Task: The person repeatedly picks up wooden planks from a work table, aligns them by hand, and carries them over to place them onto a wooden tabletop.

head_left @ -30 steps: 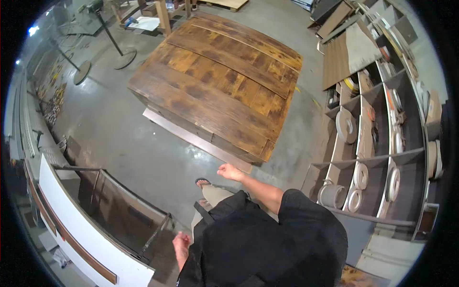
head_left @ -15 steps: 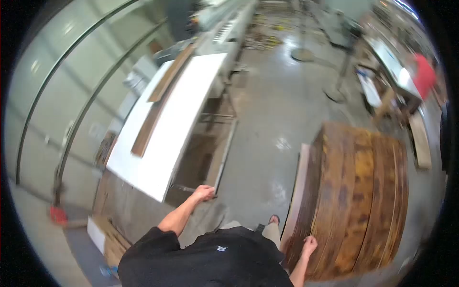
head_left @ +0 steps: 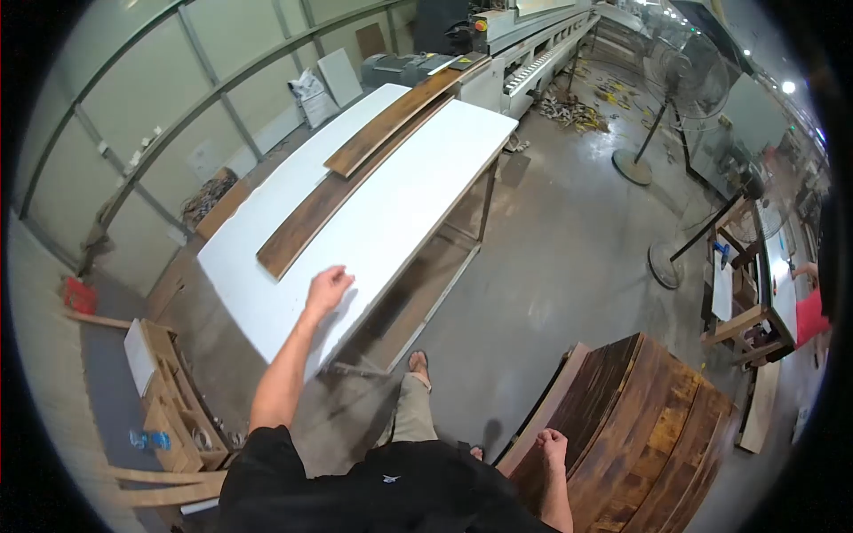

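My left hand [head_left: 330,290] hangs over the near part of a white-topped table [head_left: 404,191], fingers loosely bent and apart, holding nothing. Two long brown wooden planks lie lengthwise on that table: the nearer plank [head_left: 306,229] ends just beyond my left hand, and the other plank [head_left: 382,129] partly overlaps it farther back. Low on the right, my right hand [head_left: 553,449] is curled with nothing visible in it. It is beside a large stack of dark brown wooden boards [head_left: 657,426]; whether it touches the stack, I cannot tell.
Beyond the table's far end is a long machine [head_left: 533,62]. Standing fans [head_left: 633,166] rise from the floor at right. A workbench [head_left: 773,275] with a person in red beside it stands farther right. Wooden pieces [head_left: 182,400] lie at lower left, near a red object [head_left: 80,295].
The view has swung right and I have stepped closer to the white table. My left hand has risen from beside its edge to above its surface. The board stack sits lower in view.
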A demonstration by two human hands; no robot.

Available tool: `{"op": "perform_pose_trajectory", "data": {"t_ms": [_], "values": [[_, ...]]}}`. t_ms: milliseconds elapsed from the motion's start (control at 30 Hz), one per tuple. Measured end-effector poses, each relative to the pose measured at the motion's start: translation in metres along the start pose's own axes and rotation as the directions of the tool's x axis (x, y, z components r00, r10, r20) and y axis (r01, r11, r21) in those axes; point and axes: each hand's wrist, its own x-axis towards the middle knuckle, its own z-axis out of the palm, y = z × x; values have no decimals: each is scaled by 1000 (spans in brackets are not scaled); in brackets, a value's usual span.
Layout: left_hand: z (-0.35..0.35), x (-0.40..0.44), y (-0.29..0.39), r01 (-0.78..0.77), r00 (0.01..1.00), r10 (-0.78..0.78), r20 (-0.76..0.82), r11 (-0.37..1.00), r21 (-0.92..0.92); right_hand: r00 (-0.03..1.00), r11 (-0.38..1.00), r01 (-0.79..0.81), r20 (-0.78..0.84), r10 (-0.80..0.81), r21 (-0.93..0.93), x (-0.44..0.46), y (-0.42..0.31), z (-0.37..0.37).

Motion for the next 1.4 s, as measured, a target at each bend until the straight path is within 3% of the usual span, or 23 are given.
{"op": "perform_pose_trajectory", "data": {"t_ms": [67,100,167,300,400,467,600,667,700,733,767,867,900,1033,1133,1167,1233,1267,1333,1400], "values": [[-1,101,-26,-176,964,208,-168,967,185,999,998,5,-42,-2,63,17,-25,20],[-4,149,-30,-193,954,241,-179,949,248,986,985,-57,-149,82,165,20,-35,38],[-11,232,-23,-235,931,318,-178,898,373,975,974,-138,-147,165,178,26,-47,67],[-24,359,7,-50,990,109,-84,855,515,950,963,-262,-158,269,66,19,-60,118],[-27,418,11,37,994,-87,68,841,540,939,922,-297,-98,329,248,6,-83,160],[-32,436,17,57,972,-172,158,832,553,927,923,-319,-131,351,216,4,-96,178],[-23,460,-18,15,987,-101,125,833,552,892,902,-373,-182,413,220,-3,-136,207],[-23,475,-49,-106,993,55,106,817,567,990,989,-136,-55,134,-49,8,-122,200],[-30,467,-43,-112,991,52,125,833,541,993,990,-122,-4,122,-68,6,-121,199],[-36,454,-35,-130,984,46,170,842,523,989,982,-151,-16,150,-117,-13,-164,208],[-40,434,-30,-143,983,60,176,849,509,938,950,-310,-150,312,35,3,-169,221],[-60,372,-51,-24,991,-52,126,846,532,932,941,-308,-156,328,140,32,-166,228],[-69,350,-73,-38,993,-30,113,831,555,961,966,-254,-99,257,44,37,-170,227],[-125,256,-91,45,980,-129,149,884,466,924,917,-376,-20,382,131,75,-178,241],[-150,203,-121,135,962,-228,151,875,464,902,901,-431,-17,432,42,106,-174,242],[-153,188,-133,149,954,-252,166,872,466,923,922,-384,51,382,39,126,-159,238],[-160,175,-135,214,940,-311,139,857,468,963,935,-222,91,255,-276,126,-206,237],[-158,178,-137,217,931,-327,161,853,474,968,923,-201,79,239,-329,145,-200,235],[-150,185,-169,153,947,-259,189,883,443,983,938,-143,63,170,-315,151,-234,240],[-137,202,-172,182,945,-299,134,819,544,981,972,-145,100,165,-182,174,-227,234]]}}
